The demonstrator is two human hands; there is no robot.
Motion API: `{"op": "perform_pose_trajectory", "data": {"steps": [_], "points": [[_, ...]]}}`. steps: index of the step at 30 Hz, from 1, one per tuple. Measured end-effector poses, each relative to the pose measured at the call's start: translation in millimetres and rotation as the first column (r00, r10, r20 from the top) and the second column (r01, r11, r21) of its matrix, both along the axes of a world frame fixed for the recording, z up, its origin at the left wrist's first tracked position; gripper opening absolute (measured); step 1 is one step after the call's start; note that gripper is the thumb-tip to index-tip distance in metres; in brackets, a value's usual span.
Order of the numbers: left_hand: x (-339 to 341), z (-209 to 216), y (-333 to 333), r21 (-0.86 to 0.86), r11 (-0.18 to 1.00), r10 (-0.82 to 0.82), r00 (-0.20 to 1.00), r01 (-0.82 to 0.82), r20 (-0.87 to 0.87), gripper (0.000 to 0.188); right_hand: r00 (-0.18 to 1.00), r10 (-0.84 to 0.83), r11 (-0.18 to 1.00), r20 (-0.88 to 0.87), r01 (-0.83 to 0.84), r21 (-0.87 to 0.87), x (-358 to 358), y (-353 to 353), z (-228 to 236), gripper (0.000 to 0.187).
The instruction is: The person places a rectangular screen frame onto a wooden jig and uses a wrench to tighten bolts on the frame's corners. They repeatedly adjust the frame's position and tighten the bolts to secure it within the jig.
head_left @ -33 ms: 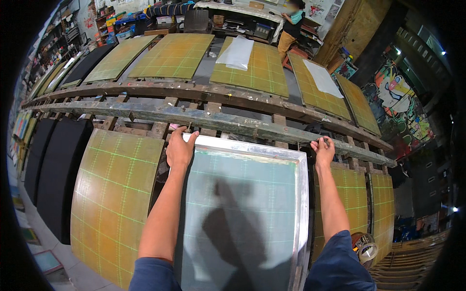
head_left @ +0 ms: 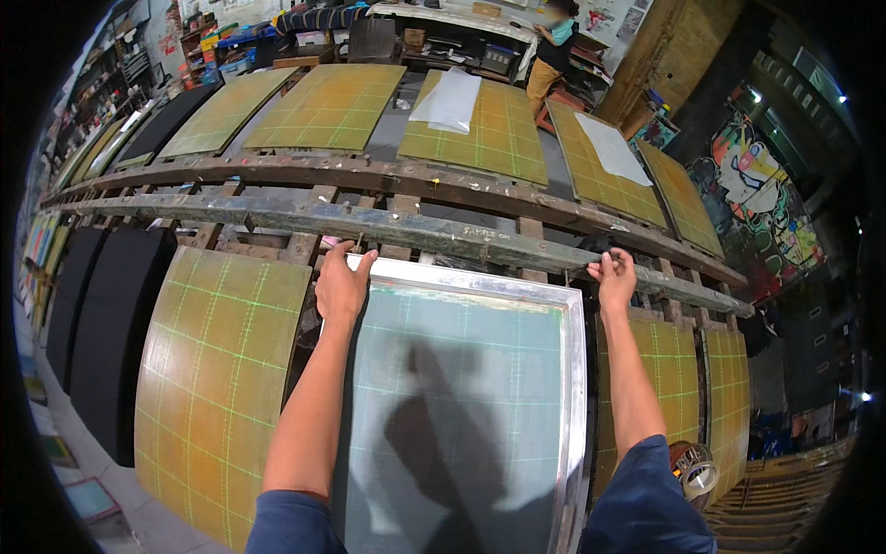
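Observation:
A silkscreen printing frame [head_left: 576, 369] with pale metal edges and blue-green mesh lies in front of me, my shadow falling across it. At its far left corner my left hand [head_left: 341, 286] is closed, thumb along the edge beside a small metal stop on the rail. My right hand [head_left: 616, 277] is just past the far right corner, fingertips pinched together at the long rail [head_left: 443, 238]. Whatever sits between those fingertips is too small to make out. Under the frame lies a board, its grid lines showing faintly through the mesh.
Yellow-green boards with bright grid lines stand left [head_left: 221, 369] and right [head_left: 660, 379]. A tape roll [head_left: 699, 476] is beside my right sleeve. Black boards [head_left: 120, 342] are far left. Beyond the rails, more boards hold white sheets [head_left: 448, 103]; a person [head_left: 554, 55] stands behind.
My right hand has risen slightly, its fingers shifting a little at the rail. My left hand and the frame stay where they were.

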State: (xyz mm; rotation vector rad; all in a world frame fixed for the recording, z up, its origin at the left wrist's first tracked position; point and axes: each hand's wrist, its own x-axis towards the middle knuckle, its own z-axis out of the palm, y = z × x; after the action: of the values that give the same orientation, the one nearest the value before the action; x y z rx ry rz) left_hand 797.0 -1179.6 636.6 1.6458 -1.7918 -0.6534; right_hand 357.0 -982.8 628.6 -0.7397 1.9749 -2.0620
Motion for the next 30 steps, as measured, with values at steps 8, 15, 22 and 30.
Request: {"op": "perform_pose_trajectory", "data": {"steps": [8,15,22,30], "points": [[1.4,-19.4,-7.9,-0.036,0.999,0.001,1.000,-0.002,-0.024,0.062,0.173,0.732,0.646,-0.659,0.132,0.752,93.1,-53.8,35.3,0.025],[5.6,-10.8,-8.0,-0.001,0.999,0.032,0.998,-0.033,-0.052,0.067,0.808,0.356,0.932,-0.471,-0.266,0.247,159.2,-75.0,98.2,0.016],[4.5,-6.8,-5.8,0.011,1.000,0.018,0.998,-0.018,-0.063,0.068,0.802,0.597,0.803,0.025,-0.596,-0.025,238.8,-172.0,23.7,0.019],[8.5,-7.2,-6.1,0.027,0.999,0.032,0.997,-0.030,-0.072,0.067,0.825,0.564,0.825,0.017,-0.563,-0.052,278.4,-204.9,-6.3,0.018]]}}
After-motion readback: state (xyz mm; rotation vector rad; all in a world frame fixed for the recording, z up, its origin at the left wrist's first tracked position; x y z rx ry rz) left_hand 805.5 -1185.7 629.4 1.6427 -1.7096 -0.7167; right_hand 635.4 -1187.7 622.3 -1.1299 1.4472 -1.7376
